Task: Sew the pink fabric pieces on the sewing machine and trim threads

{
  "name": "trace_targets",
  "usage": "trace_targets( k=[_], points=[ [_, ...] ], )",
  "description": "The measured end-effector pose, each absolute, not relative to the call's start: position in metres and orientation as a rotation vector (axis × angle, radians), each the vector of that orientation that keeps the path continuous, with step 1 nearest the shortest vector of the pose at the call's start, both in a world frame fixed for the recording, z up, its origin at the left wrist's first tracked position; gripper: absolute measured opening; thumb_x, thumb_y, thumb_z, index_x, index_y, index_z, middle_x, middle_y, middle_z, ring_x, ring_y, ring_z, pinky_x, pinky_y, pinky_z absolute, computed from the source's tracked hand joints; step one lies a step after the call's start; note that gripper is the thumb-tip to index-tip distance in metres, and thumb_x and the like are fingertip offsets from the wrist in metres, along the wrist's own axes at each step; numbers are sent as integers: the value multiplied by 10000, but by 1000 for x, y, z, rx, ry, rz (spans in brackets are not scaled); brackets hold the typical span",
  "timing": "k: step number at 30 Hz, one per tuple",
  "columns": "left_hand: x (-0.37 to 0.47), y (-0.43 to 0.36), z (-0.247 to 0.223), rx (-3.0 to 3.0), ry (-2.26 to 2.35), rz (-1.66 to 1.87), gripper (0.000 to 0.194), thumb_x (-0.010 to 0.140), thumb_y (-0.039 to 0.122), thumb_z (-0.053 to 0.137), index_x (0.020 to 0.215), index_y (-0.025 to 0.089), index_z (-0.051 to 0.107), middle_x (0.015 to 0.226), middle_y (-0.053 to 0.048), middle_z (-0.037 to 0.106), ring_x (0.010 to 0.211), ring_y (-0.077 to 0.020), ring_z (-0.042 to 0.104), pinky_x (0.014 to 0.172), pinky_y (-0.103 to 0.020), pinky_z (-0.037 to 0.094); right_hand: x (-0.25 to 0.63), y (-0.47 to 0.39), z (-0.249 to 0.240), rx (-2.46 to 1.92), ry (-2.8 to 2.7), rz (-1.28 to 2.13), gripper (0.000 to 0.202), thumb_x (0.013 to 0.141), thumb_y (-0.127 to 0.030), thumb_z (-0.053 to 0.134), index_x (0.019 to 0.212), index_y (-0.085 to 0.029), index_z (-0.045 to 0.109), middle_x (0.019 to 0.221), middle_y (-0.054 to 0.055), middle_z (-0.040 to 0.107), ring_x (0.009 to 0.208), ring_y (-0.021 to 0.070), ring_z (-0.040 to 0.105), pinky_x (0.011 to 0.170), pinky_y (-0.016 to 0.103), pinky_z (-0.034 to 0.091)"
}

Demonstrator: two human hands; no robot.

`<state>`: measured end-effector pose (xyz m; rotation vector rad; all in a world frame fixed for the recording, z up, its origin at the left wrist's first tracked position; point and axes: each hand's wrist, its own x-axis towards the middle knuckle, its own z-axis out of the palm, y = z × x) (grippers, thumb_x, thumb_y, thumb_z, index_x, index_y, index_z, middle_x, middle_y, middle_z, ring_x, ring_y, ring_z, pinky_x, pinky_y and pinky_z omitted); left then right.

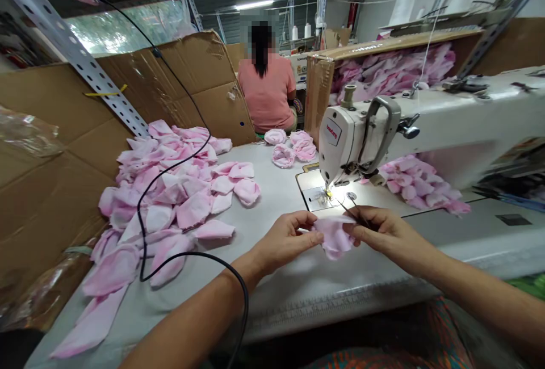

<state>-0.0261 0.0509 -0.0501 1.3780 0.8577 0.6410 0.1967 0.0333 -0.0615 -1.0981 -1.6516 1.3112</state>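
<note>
Forearms: both enter from the near edge and converge, with wrists low and hands facing each other. Left hand [285,238]: thumb and fingers pinch the left side of a small pink cloth piece [334,238]. Right hand [389,235]: fingers pinch its right side and also retain a slender dark tool [359,217], apparently scissors, tips pointing toward the machine.

Operation in hand, as judged from here: the piece is being held and arranged just short of the presser foot [328,193]. Moving it from this hold calls for even tension and tool tips clear of the cloth.

Left of the fingers, a black cable [196,253] crosses loose pink pieces [196,207] on the table [255,227]. Right and beyond: the sewing machine [468,113] and more pink pieces [419,181]. Beyond the fingers: gathered pink rounds [304,150], then a seated person [266,93], back turned.
</note>
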Motion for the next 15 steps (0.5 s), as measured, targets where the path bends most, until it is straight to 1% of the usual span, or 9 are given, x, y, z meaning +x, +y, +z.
trace_targets(
  k=[3, 5, 7, 9, 11, 12, 13, 14, 15],
  points=[
    [-27, 52, -47, 1387, 867, 602, 295, 776, 405, 700, 857, 132, 623, 755, -10, 594, 693, -110, 515, 635, -214, 362, 197, 36, -68, -1075, -1641, 1317, 339, 859, -506, 618, 794, -173, 641, 732, 10, 574, 675, 138, 524, 613, 244, 428],
    [-27, 54, -46, 1432, 902, 548, 252, 811, 378, 655, 861, 136, 607, 697, 10, 567, 599, -84, 455, 560, -200, 321, 198, 36, -72, -1066, -1668, 1313, 396, 880, -533, 583, 726, -169, 605, 661, -9, 522, 618, 123, 492, 566, 236, 405],
    [-29, 57, -46, 1504, 919, 505, 206, 840, 342, 604, 872, 139, 602, 692, 12, 555, 574, -86, 449, 540, -201, 339, 201, 34, -73, -1040, -1796, 1253, 455, 910, -543, 538, 652, -169, 568, 586, -28, 460, 552, 103, 444, 506, 225, 358],
    [-31, 61, -47, 1646, 909, 501, 149, 850, 277, 553, 868, 141, 612, 732, -4, 569, 633, -112, 503, 586, -220, 398, 210, 34, -72, -1015, -2009, 1117, 409, 930, -501, 534, 726, -161, 633, 596, -21, 508, 541, 102, 467, 498, 222, 365],
    [-35, 65, -48, 1868, 902, 523, 117, 834, 186, 512, 840, 148, 622, 780, -21, 591, 707, -134, 537, 646, -238, 423, 226, 38, -72, -1012, -2218, 873, 289, 941, -415, 549, 980, -171, 699, 789, 34, 660, 688, 142, 603, 612, 240, 469],
    [-37, 67, -48, 1991, 898, 542, 124, 819, 143, 497, 818, 152, 621, 798, -25, 600, 726, -137, 542, 665, -241, 423, 236, 43, -72, -1030, -2296, 702, 284, 945, -368, 545, 1114, -186, 682, 975, 76, 697, 857, 182, 650, 736, 275, 511],
    [-39, 70, -49, 2104, 890, 568, 142, 801, 104, 481, 794, 156, 613, 814, -28, 608, 739, -138, 547, 680, -242, 421, 246, 49, -72, -1060, -2356, 484, 288, 947, -327, 531, 1155, -189, 674, 1120, 112, 685, 1034, 229, 637, 861, 328, 512],
    [-42, 72, -50, 2197, 874, 600, 165, 786, 70, 464, 775, 158, 602, 829, -32, 614, 751, -137, 554, 692, -242, 423, 256, 57, -73, -1146, -2405, 282, 290, 947, -285, 507, 1164, -182, 670, 1226, 139, 646, 1132, 264, 607, 917, 372, 505],
    [-43, 74, -51, 2266, 853, 637, 188, 776, 44, 445, 763, 161, 592, 845, -35, 620, 759, -136, 563, 700, -240, 427, 266, 66, -74, -1280, -2432, 100, 308, 935, -247, 503, 1192, -175, 656, 1316, 157, 592, 1127, 277, 617, 902, 386, 520]
  ],
)
